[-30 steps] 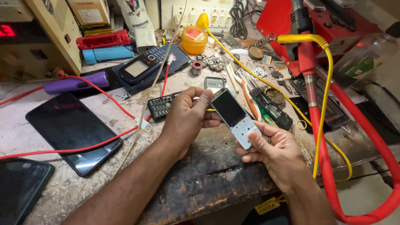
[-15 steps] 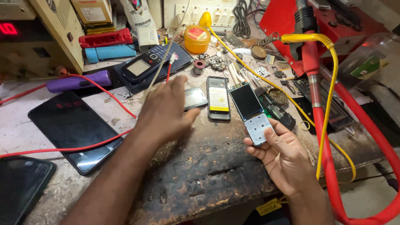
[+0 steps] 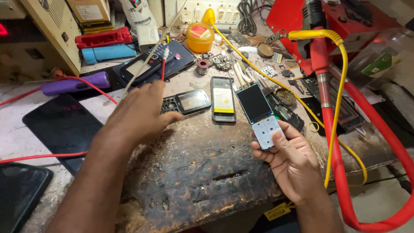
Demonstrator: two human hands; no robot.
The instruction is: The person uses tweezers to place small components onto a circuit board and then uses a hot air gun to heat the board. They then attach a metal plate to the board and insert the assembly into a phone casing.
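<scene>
Several phones are lying about me on this worn counter (image 3: pixel 194 172), and I am working through them from the biggest thing down. A thick red hose (image 3: pixel 345 142) with a yellow cable (image 3: pixel 340 77) is looping down my right side. A large dark smartphone (image 3: pixel 64 125) is lying flat at my left, well apart from the work.

My left hand (image 3: pixel 138 114) is hovering over the counter with its fingers loosely spread and holding nothing; it is reaching toward the black phone front housing (image 3: pixel 186 102), which is lying just beside the fingertips, keypad openings and screen window facing up. Next to that, a phone body with a yellow battery (image 3: pixel 223 99) is lying back-up, cover off.

My right hand (image 3: pixel 293 159) is gripping the stripped phone board (image 3: pixel 261 114) near the counter's right edge, fingers closed round its lower end, thumb resting on the bare keypad membrane, the dark display pointing away from me.

Judging by this, the handset is already taken apart: the board is sitting out of its shell. What is remaining, I think, is picking up the housing and bringing the two together; neither is being done yet.

Small parts, a solder-paste tin (image 3: pixel 200 36) and a wire spool (image 3: pixel 201 67) are sitting farther back.
</scene>
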